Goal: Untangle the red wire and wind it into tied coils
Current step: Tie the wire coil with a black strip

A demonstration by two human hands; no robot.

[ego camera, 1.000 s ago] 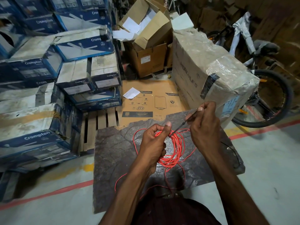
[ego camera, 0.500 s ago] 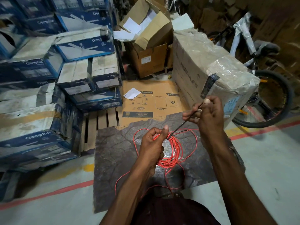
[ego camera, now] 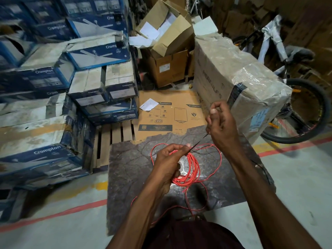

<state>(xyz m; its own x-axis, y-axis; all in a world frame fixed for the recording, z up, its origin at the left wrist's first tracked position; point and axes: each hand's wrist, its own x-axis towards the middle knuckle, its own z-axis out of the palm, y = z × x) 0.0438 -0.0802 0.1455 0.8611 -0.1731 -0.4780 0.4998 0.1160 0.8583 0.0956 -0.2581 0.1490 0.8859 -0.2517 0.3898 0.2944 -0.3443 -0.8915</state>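
My left hand [ego camera: 168,161] grips the red wire [ego camera: 193,168], bunched in loops over the bench [ego camera: 129,177]. My right hand [ego camera: 221,126], up beside it, pinches a thin dark string [ego camera: 198,143]. The wire looks light and springy, so I'd hold where the loops meet.

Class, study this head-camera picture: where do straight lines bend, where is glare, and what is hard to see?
Head view: the wide lens bows the blue boxes at left; glare shines on the slab beside the red wire; the thin black wire the right hand pinches barely shows.
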